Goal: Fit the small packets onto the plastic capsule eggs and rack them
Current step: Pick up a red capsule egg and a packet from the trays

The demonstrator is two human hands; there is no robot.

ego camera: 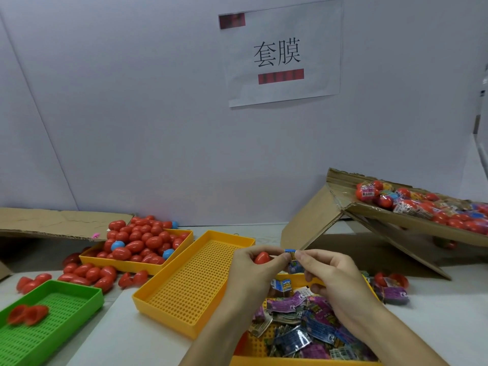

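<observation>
1. The left hand holds a red egg, with its fingers curled round it
2. The right hand pinches a small blue packet between thumb and finger, right beside the egg – both are up in the air above the trays
3. Under the hands is a yellow tray full of shiny packets
4. An empty yellow tray with little holes lies just to the left
5. Further back, another yellow tray is piled with red eggs and a few blue ones
6. More red eggs lie loose on the table near a green tray
7. On the right, a tilted cardboard box holds eggs that already wear packets – it is well apart from the hands
</observation>
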